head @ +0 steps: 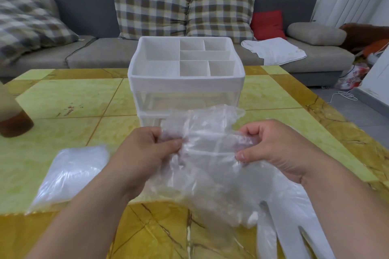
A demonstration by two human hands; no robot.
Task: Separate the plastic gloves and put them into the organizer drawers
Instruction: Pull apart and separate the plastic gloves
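- Step in hand, as judged: one layer is being peeled off the bunch of thin, clear, crinkled plastic gloves (pixel 206 149) stretched between both hands.
- The film's left edge is pinched by the left hand (pixel 147 149) between the thumb and curled fingers. The right edge is pinched by the right hand (pixel 275 149), fingers curled in, thumb tip pressed on the film.
- To be done well: only one layer should be caught per hand, and the pads rubbed together to break the cling. The pull should then be slow and sideways, since the film looks thin enough to stretch or tear if jerked.
- The bunch is best kept low over the table so a freed glove is not dropped off the near edge.
- A drawer has to be pulled out first. Both see-through drawers of the white plastic organizer (pixel 186 82) with the divided top tray look pushed in, the lower one partly hidden behind the film.
- Where: the bunch is held above the near part of the yellow-green marble-tile table (pixel 63 94), just in front of the organizer, its lower part sagging towards the tabletop.
- Look: transparent, glossy and heavily creased, with layers stuck together. The count cannot be told, and no finger shapes can be read in the bunch.
- One flat whitish glove (pixel 294 231) lies at near right, fingers towards the near edge and partly under the right forearm — apart already, not stowed.
- A clear bag (pixel 69 172) packed with white film lies at near left, touched by neither hand.
- A brown bottle (pixel 12 115) stands at the left edge.
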